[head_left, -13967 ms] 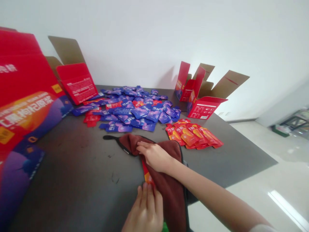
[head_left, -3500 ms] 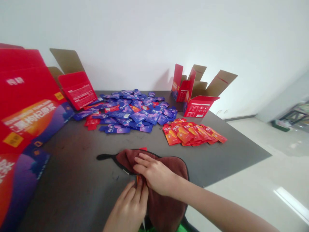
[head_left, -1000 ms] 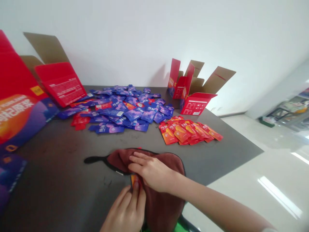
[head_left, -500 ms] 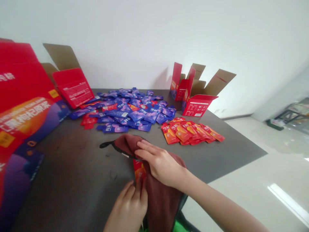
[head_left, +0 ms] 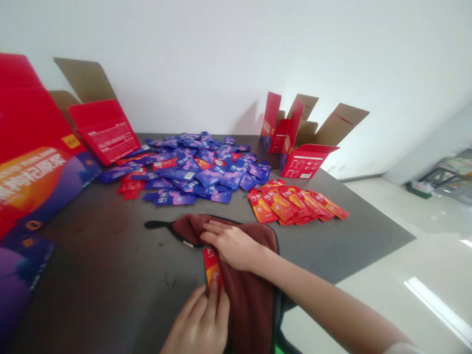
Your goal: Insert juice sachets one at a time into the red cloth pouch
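Note:
My left hand is closed at the lower end of a red-and-orange pouch, its fingertips pressed on it. Part of that pouch is hidden under a brown cloth with black edging and a black loop. On top of the cloth, my right hand bears down with its fingers together and slightly bent, gripping the fabric over the pouch. Its thumb is hidden. The cloth lies over the table's front edge and hangs toward me. Right of it is a fanned group of red-and-orange pouches.
A heap of purple pouches, with some red ones among them, covers the back of the grey table. Large red-and-purple boxes stand at the left, one with raised flaps. Two smaller open red boxes stand at the back right.
My right hand has shifted slightly left and down, and the cloth now lies flatter with its loop farther left. More of the pouch shows between my hands. The view has moved a little.

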A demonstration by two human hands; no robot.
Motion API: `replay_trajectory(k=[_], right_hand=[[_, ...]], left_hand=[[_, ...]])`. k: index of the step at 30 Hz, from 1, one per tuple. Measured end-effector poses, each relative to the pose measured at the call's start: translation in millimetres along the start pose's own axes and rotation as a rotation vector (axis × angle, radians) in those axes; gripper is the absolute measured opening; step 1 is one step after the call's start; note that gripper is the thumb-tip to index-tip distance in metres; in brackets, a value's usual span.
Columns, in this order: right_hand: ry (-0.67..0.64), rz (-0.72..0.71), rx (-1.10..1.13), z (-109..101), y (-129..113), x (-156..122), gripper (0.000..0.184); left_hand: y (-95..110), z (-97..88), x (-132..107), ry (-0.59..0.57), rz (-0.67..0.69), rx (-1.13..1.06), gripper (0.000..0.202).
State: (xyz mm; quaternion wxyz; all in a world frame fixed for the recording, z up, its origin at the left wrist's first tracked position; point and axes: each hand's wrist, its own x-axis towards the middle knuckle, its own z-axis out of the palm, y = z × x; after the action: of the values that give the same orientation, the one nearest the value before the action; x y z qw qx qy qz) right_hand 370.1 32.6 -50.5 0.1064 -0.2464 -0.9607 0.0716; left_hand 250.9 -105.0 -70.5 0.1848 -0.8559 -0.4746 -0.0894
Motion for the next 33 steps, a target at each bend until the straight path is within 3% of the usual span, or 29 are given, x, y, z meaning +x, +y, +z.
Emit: replay_trajectory(k=[3, 7, 13, 23, 28, 30, 33], right_hand=[[0.042, 0.031, 0.04, -8.3, 7.7, 11.9, 0.031], [0.132, 0.014, 0.091, -25.4, -12.2, -4.5, 0.036], [-0.033, -0.074, 0.023, -15.9, -34.2, -36.6, 0.029], [-0.011, -0.068, 0.021, -2.7, -3.7, -4.1, 0.031], [0.049, 0.004, 0.042, 1.1, 16.0, 16.6, 0.032], [0.132, 0.069, 0.045, -9.5, 16.1, 18.0, 0.034], [0.469, 0.163, 0.106, -41.1, -0.8, -5.2, 0.038]], left_hand=[[0.3, -5.5, 1.2, -0.075, 0.017, 0.014, 0.052], [2.3, -10.6, 2.9, -0.118, 0.01, 0.03, 0.05], [1.8, -6.3, 2.6, -0.037, 0.049, 0.101, 0.051], [-0.5, -4.9, -1.9, -0.003, 0.065, 0.087, 0.05], [0.3, -8.9, 6.8, -0.064, 0.015, 0.034, 0.048], [-0.1, -15.0, 8.2, -0.066, -0.024, 0.029, 0.048], [-8.7, -23.8, -4.4, -0.017, -0.051, 0.042, 0.049]])
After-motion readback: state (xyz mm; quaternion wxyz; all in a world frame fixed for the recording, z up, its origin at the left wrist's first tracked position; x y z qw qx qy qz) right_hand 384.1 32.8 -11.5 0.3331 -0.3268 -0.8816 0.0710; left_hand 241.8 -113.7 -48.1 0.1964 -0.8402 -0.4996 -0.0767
